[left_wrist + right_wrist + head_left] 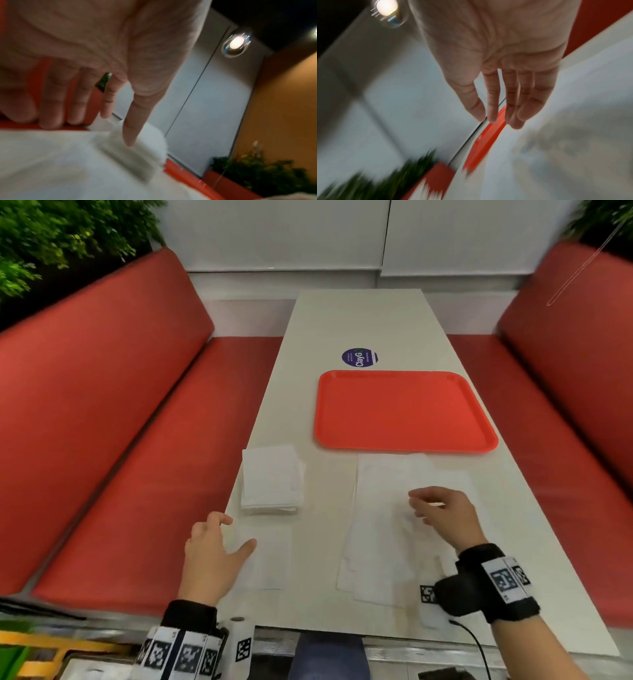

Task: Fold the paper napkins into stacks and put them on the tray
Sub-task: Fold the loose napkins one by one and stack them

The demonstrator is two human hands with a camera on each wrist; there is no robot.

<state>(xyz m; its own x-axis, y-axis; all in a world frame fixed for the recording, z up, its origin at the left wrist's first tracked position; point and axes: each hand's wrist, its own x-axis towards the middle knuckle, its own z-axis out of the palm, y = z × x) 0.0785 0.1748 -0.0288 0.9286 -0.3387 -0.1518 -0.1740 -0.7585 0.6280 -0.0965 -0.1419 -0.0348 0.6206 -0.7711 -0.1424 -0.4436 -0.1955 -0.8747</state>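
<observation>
An orange tray lies flat in the middle of the white table, with nothing on it. A folded stack of white napkins sits at the table's left edge; the left wrist view shows the stack just past the thumb. Unfolded napkins lie spread out in front of the tray. A single folded napkin lies near the left hand. My left hand hovers over it with relaxed fingers, holding nothing. My right hand hangs over the spread napkins with straight fingers, empty.
Red bench seats run along both sides of the table. A round purple sticker is on the table behind the tray. Green plants stand at the far left and right corners.
</observation>
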